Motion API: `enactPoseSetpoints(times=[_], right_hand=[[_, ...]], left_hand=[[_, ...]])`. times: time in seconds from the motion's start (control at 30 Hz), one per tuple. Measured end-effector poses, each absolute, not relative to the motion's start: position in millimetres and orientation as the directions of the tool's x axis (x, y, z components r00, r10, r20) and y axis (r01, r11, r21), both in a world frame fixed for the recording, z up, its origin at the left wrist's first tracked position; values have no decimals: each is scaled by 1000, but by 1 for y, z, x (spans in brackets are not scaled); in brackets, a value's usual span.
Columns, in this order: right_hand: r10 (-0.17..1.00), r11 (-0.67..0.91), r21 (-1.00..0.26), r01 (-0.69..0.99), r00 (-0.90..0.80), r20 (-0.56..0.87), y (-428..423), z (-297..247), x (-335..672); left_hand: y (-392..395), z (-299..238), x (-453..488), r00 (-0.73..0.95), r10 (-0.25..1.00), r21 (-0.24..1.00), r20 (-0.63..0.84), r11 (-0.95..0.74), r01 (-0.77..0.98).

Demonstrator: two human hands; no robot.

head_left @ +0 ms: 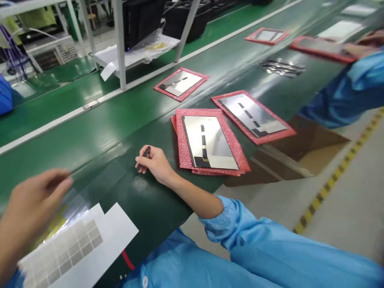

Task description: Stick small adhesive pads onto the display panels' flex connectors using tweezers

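Observation:
My right hand (154, 163) rests on the dark green belt (99, 132), fingers pinched round a small dark piece (147, 151). Just right of it lies a stack of red padded trays (183, 140) with a silver panel (210, 143) on top, marked by a black strip. My left hand (28, 214) hovers blurred at the near left, fingers loosely curled, above a white sheet (117, 228) that carries a grid of grey square stickers (69, 248). I cannot see anything in it.
Two more red trays with silver panels (253, 116) (181, 83) lie farther along the belt. Another person's blue sleeve (345, 94) and hand hold a red tray (321, 48) at the far right. Metal strips (282, 68) lie beyond. A white frame post (120, 44) stands behind.

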State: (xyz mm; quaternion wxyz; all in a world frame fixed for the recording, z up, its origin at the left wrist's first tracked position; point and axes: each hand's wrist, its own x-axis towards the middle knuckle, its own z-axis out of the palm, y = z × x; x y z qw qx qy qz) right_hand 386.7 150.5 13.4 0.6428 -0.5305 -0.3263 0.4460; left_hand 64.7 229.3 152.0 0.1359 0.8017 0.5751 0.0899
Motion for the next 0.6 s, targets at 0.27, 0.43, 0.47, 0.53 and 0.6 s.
enactPoseSetpoints(times=[0.27, 0.43, 0.47, 0.53, 0.6], right_hand=[[525, 550, -827, 115, 722, 450, 126, 16, 388], [164, 616, -632, 470, 708, 687, 148, 29, 386], [75, 630, -592, 503, 719, 691, 156, 27, 389], [21, 632, -525, 569, 666, 746, 168, 17, 399], [47, 628, -493, 602, 603, 796, 173, 8, 410]], left_hand=[[408, 114, 433, 571, 821, 290, -23, -541, 790], [449, 78, 564, 606, 796, 355, -7, -564, 745], [454, 72, 584, 605, 796, 365, -10, -561, 743], [463, 60, 620, 594, 804, 380, -25, -542, 749], [473, 50, 646, 568, 821, 394, -49, -507, 767]])
